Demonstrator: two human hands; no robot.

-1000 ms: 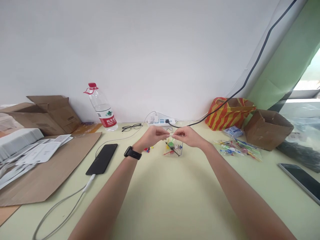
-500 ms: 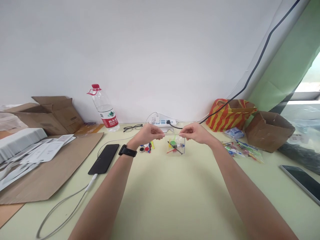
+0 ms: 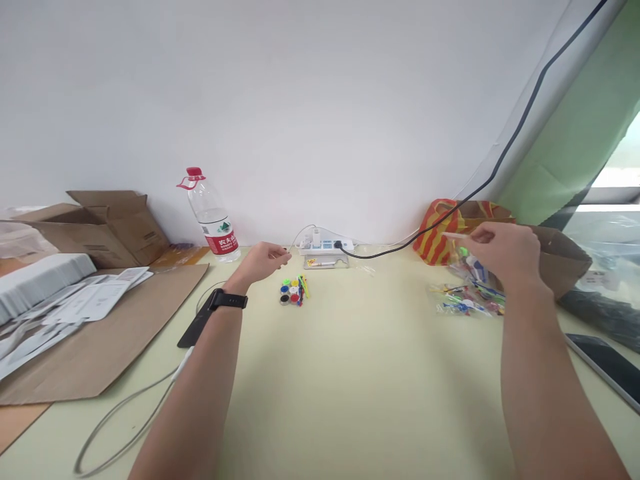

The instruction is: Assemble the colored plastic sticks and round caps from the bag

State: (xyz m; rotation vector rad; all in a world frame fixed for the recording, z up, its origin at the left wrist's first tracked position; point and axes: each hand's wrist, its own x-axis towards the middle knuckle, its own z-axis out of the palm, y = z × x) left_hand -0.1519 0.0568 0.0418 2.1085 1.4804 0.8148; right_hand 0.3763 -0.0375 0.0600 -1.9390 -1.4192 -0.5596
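The right hand [image 3: 510, 252] pinches 1 filled bag [image 3: 465, 255] by its top, near the other filled bags [image 3: 463, 301]. 6 pots [image 3: 289, 291] and some sticks [image 3: 303, 288] lie loose, unbagged. I can't tell the left hand's [image 3: 263, 261] grip.

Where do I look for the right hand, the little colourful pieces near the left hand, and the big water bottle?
Right hand [image 3: 509, 249]: head view, on the back of the hand.
Small colourful pieces [image 3: 294, 291]: head view, mid-cluster.
Water bottle [image 3: 212, 215]: head view, on the clear side, about halfway up.
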